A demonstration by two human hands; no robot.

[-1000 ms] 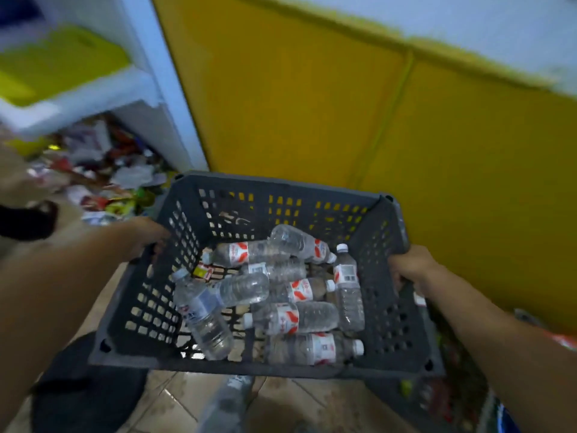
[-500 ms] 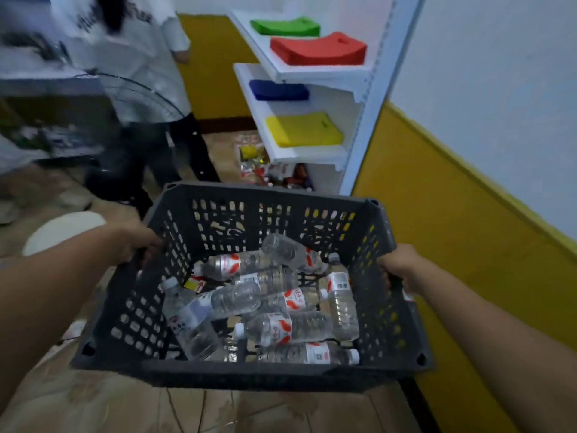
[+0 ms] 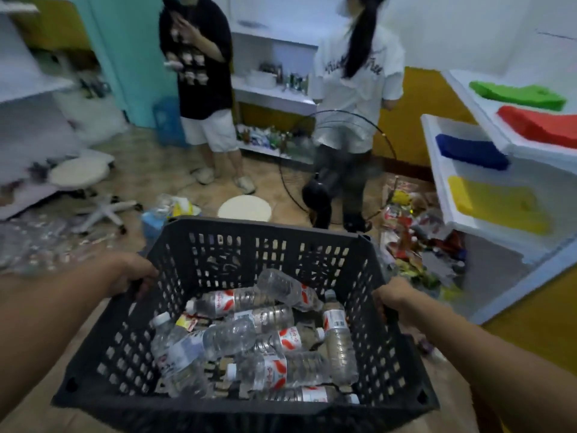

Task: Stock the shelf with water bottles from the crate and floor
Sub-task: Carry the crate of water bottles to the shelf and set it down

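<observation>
head view, fan (image 3: 321, 195) and two people (image 3: 199, 89) beyond crate (image 3: 249, 410)

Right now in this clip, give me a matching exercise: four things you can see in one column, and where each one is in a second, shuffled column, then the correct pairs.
Things
1. water bottles
2. yellow pad
3. left hand
4. round white disc

Places
A. lying flat on the floor beyond the crate
B. on the white shelf at right, below the blue pad
C. lying loose inside the dark crate
D. gripping the crate's left rim

Pairs: 1-C, 2-B, 3-D, 4-A
</observation>
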